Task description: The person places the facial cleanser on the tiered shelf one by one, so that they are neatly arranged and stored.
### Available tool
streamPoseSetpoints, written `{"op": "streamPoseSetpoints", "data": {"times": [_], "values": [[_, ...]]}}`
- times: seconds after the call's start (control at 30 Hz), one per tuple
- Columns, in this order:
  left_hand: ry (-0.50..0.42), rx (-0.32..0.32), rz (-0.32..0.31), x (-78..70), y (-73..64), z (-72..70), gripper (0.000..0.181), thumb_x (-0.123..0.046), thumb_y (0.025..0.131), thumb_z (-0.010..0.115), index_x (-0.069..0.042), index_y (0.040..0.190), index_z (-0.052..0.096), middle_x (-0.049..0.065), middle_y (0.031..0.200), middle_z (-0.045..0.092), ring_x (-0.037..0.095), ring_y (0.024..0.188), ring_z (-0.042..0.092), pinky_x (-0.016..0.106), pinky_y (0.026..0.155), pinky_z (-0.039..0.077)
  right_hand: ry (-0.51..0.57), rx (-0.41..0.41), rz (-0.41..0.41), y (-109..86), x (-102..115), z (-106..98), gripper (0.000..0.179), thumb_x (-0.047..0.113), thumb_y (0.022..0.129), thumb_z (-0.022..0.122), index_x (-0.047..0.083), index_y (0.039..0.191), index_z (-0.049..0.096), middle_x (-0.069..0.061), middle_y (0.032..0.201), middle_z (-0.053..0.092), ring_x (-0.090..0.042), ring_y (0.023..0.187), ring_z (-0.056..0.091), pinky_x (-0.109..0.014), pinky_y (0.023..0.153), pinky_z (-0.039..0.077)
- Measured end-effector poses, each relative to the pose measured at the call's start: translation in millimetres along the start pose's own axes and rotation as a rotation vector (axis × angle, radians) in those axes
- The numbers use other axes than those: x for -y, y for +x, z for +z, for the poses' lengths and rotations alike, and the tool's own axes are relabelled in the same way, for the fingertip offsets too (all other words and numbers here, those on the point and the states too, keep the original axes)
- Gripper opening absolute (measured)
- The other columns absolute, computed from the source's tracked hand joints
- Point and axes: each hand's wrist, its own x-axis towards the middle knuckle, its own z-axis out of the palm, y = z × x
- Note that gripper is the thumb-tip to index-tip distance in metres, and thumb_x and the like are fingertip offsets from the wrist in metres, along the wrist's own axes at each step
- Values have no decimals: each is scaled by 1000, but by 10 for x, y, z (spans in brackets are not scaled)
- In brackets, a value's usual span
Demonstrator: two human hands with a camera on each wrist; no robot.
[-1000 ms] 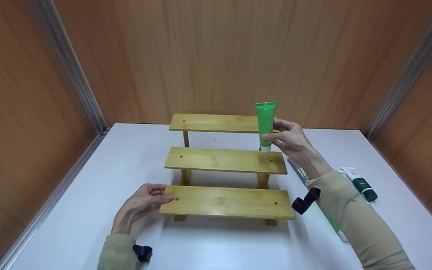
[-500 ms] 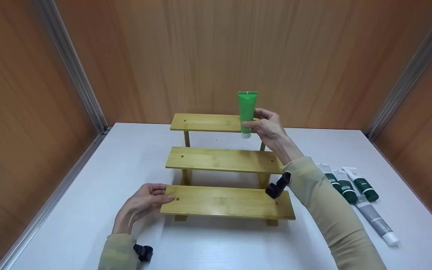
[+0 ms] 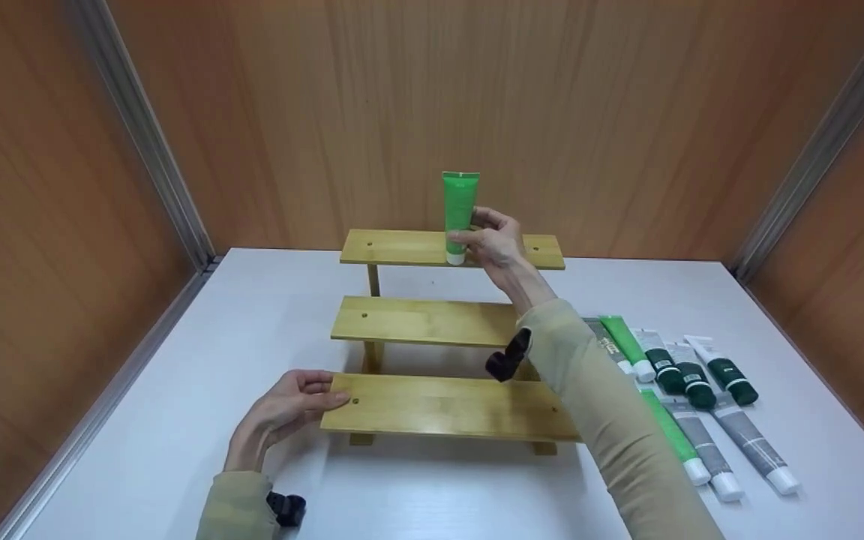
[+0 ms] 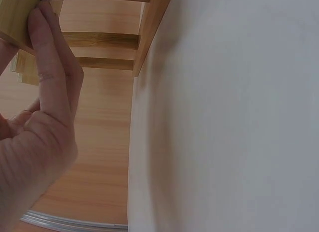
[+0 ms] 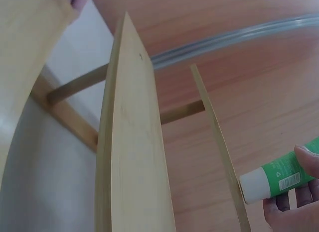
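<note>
A three-step wooden stand (image 3: 424, 320) stands on the white table. My left hand (image 3: 286, 409) pinches the left end of its lowest step (image 3: 447, 409), thumb on top and fingers (image 4: 50, 67) underneath. In my right hand (image 3: 499, 244) is a green squeeze tube (image 3: 460, 201), held upright with its white cap (image 5: 254, 186) down. The cap is at the top step (image 3: 394, 247), near its middle. Whether it bears on the board I cannot tell. My right forearm covers the right ends of the two lower steps.
Right of the stand lie several tubes: green ones (image 3: 627, 345), grey ones (image 3: 754, 442) and white ones with dark green caps (image 3: 732, 379). Wooden panels (image 3: 432, 112) wall the table in at the back and sides, with metal rails (image 3: 154, 142) at the corners.
My right hand has carried the green tube left and up, from the right end of the stand to the middle of the top step. My left hand has stayed in place.
</note>
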Motion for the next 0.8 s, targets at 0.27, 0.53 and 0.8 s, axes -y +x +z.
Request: {"op": "streamPoseSetpoints", "data": {"times": [0.27, 0.53, 0.8], "values": [[-13, 12, 12, -4, 1, 14, 64, -12, 89, 77, 15, 136, 43, 6, 109, 69, 12, 96, 71, 23, 86, 61, 52, -17, 8, 135, -69, 173, 49, -17, 83, 70, 1, 128, 61, -8, 119, 64, -23, 118, 61, -41, 112, 50], [-11, 14, 10, -3, -12, 12, 60, -12, 88, 78, 13, 133, 48, 7, 109, 70, 14, 96, 72, 24, 85, 62, 68, -34, -36, 216, -159, 308, 47, -17, 82, 71, 0, 125, 62, -9, 117, 63, -23, 114, 62, -41, 108, 53], [-33, 19, 24, 11, -26, 30, 64, -10, 88, 77, 15, 136, 42, 6, 110, 68, 13, 96, 71, 24, 85, 61, 27, -60, -80, 260, -229, 426, 46, -14, 82, 72, 0, 125, 64, -10, 118, 65, -22, 110, 64, -42, 103, 55]]}}
